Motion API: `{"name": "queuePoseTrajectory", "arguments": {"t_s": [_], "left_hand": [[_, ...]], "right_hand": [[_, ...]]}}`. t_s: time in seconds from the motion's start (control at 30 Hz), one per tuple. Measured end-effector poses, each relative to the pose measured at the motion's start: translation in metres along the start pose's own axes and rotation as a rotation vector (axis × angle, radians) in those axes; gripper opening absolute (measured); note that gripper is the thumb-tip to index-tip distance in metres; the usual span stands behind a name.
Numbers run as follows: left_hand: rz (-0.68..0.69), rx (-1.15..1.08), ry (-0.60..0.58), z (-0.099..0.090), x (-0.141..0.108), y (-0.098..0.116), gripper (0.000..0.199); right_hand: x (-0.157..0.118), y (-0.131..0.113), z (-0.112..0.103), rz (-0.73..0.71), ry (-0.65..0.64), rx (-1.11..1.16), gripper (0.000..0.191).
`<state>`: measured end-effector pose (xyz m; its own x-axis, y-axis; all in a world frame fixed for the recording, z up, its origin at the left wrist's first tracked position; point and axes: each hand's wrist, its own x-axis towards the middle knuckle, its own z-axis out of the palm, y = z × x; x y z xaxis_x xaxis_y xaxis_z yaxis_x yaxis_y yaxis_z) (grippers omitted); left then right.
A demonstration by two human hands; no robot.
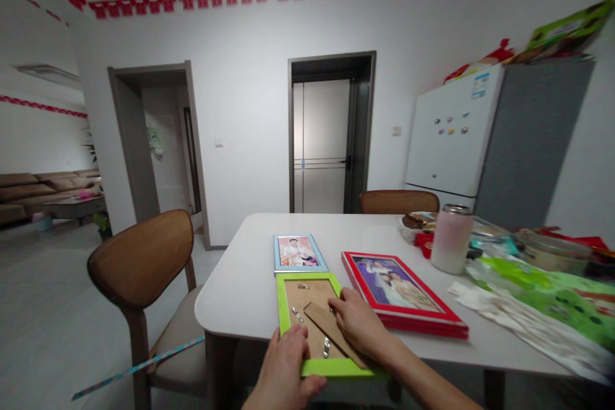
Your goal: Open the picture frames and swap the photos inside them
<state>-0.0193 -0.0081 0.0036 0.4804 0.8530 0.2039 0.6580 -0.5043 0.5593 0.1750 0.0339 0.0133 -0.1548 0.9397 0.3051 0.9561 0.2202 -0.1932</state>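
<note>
Precariously, on the pale counter, left of the stacked red frames, the green frame lies face down, its near rim apparently overhanging, so pressing there could tip it. The left hand, thumb spread wide from fingers, rests on its near-left corner; the right hand, fingers bent, touches its right side, grip unclear.

The near frame is lime green, its backing tan.
</note>
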Motion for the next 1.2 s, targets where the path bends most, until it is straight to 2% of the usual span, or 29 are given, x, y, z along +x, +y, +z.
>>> {"name": "queuePoseTrajectory", "arguments": {"t_s": [0.1,0.23,0.37,0.57,0.83,0.97,1.2], "left_hand": [[-0.021,0.021,0.002,0.002,-0.001,0.0,0.061],[-0.03,0.028,0.012,0.001,-0.002,0.0,0.056],[-0.027,0.008,0.003,-0.002,-0.001,-0.003,0.057],[0.022,-0.013,0.025,-0.003,0.0,-0.009,0.057],[0.049,-0.036,0.04,-0.004,0.0,-0.015,0.058],[0.061,-0.052,0.042,-0.007,0.0,-0.014,0.056],[0.061,-0.103,0.061,-0.004,-0.002,-0.019,0.056]], "right_hand": [[0.002,0.004,0.003,0.007,-0.003,-0.023,0.029],[-0.003,0.01,0.003,0.005,-0.027,-0.018,0.029],[-0.01,0.006,-0.001,-0.025,-0.029,0.015,0.028],[-0.032,-0.02,-0.01,-0.282,-0.055,0.118,0.029],[-0.049,-0.025,-0.021,-0.418,-0.077,0.126,0.029],[-0.051,-0.032,-0.026,-0.445,-0.126,0.16,0.027],[-0.048,-0.032,-0.023,-0.393,-0.118,0.264,0.027]]}}
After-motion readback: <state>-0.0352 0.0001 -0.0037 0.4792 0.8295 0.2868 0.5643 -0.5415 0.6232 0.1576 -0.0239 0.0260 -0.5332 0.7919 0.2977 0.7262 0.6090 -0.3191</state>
